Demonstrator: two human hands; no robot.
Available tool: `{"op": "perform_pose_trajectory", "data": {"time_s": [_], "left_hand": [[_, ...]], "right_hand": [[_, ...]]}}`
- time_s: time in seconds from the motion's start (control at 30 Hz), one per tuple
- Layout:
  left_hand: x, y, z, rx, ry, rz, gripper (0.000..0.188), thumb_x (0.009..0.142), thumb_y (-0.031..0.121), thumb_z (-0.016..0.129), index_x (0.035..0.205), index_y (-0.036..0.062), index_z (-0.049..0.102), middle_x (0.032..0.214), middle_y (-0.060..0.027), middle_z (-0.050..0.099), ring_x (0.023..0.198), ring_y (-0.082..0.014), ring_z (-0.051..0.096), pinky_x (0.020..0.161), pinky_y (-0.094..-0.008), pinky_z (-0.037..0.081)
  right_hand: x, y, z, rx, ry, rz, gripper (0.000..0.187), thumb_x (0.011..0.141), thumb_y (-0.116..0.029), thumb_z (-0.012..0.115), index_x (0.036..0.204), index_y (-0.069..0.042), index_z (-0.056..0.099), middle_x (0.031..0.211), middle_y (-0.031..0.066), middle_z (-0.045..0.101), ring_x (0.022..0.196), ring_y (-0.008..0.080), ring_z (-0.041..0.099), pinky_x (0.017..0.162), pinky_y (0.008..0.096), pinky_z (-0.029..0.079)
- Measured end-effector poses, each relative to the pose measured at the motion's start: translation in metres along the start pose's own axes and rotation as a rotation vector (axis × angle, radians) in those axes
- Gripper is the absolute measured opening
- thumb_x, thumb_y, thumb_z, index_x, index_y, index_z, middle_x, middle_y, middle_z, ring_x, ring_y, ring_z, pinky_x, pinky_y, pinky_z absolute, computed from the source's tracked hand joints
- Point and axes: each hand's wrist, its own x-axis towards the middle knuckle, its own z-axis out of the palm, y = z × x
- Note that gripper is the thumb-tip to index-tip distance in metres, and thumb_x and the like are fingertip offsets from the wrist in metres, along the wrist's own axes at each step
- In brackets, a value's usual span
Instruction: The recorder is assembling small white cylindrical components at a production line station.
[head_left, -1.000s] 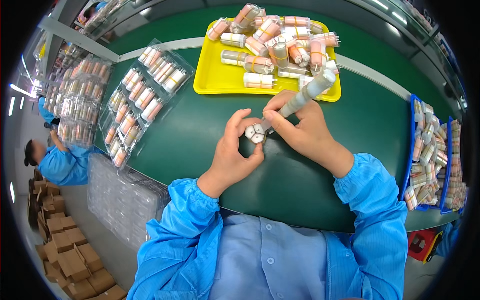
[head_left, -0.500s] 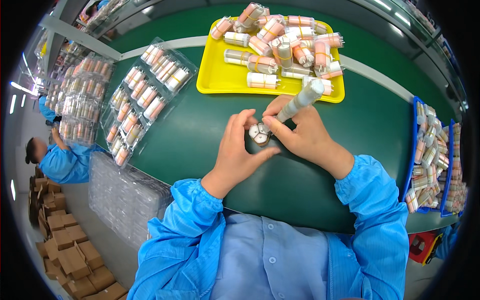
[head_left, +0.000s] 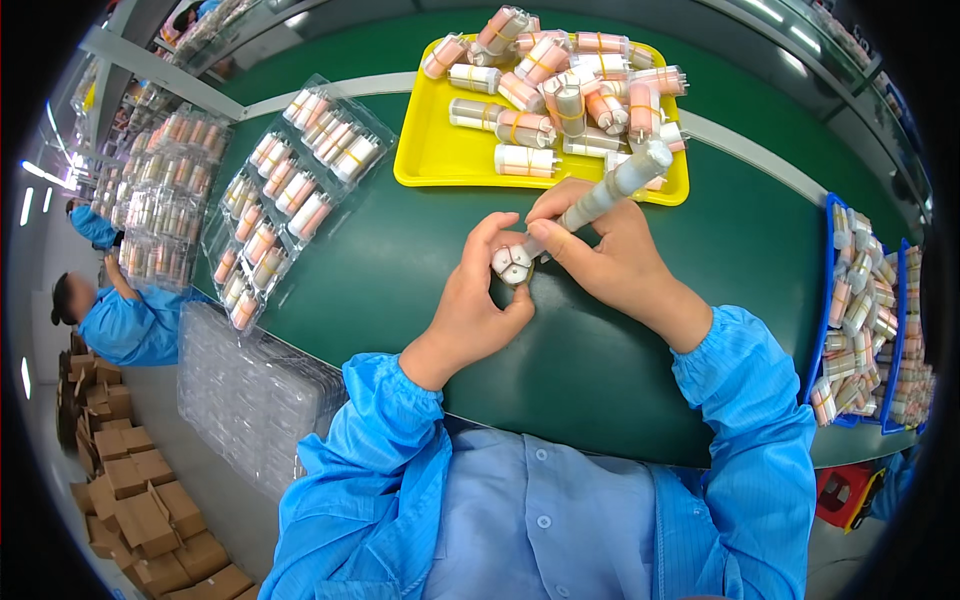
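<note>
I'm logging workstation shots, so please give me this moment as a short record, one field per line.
Left grip: thumb and fingers around a white-ended bundle
Right grip: holds a grey stick-shaped tool, slanted
Tool's lower end: beside the bundle; contact unclear
Yellow tray: loosely heaped pink, white and grey cylinders, some banded
Clear tray: rows of similar cylinders
Blue bins, far right: more cylinders
Lower left: brown cartons
</note>
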Motion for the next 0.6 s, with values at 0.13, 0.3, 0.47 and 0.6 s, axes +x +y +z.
{"op": "perform_pose_trajectory", "data": {"time_s": [0.13, 0.3, 0.47, 0.6], "left_hand": [[0.0011, 0.0006, -0.0019, 0.026, -0.022, -0.011, 0.076, 0.077, -0.009, 0.064, 0.147, 0.0051, 0.034, 0.114, -0.0167, 0.062, 0.102, -0.0288, 0.065, 0.09, -0.0367, 0.052], [0.0014, 0.0044, -0.0026, 0.082, -0.032, -0.012, 0.078, 0.077, -0.008, 0.065, 0.147, 0.0049, 0.034, 0.114, -0.0171, 0.062, 0.101, -0.03, 0.066, 0.089, -0.0373, 0.053], [0.0013, 0.0, -0.0019, 0.059, -0.021, -0.004, 0.078, 0.077, -0.008, 0.065, 0.148, 0.0045, 0.034, 0.113, -0.0173, 0.063, 0.1, -0.0312, 0.066, 0.089, -0.0382, 0.054], [-0.0001, -0.0004, -0.0049, 0.101, -0.038, 0.009, 0.076, 0.08, -0.007, 0.071, 0.147, 0.0045, 0.035, 0.12, -0.0116, 0.058, 0.108, -0.019, 0.061, 0.094, -0.0319, 0.05]], "right_hand": [[0.0012, -0.0028, 0.0006, -0.019, -0.014, 0.01, 0.016, 0.092, -0.015, 0.07, 0.097, 0.0, 0.068, 0.09, 0.0099, 0.07, 0.083, 0.0189, 0.066, 0.076, 0.034, 0.052], [0.0014, -0.0006, 0.002, -0.119, -0.033, -0.07, 0.02, 0.091, -0.018, 0.072, 0.099, -0.001, 0.067, 0.087, 0.0125, 0.069, 0.08, 0.0223, 0.068, 0.074, 0.0355, 0.053], [0.0003, -0.0009, 0.007, -0.27, 0.015, -0.188, 0.018, 0.088, -0.016, 0.074, 0.094, -0.001, 0.066, 0.088, 0.0137, 0.067, 0.081, 0.0288, 0.066, 0.073, 0.0392, 0.053], [-0.0019, 0.0015, 0.0096, -0.312, 0.026, -0.2, 0.017, 0.088, -0.015, 0.074, 0.092, -0.002, 0.065, 0.089, 0.0138, 0.066, 0.082, 0.0321, 0.064, 0.073, 0.0425, 0.052]]}}
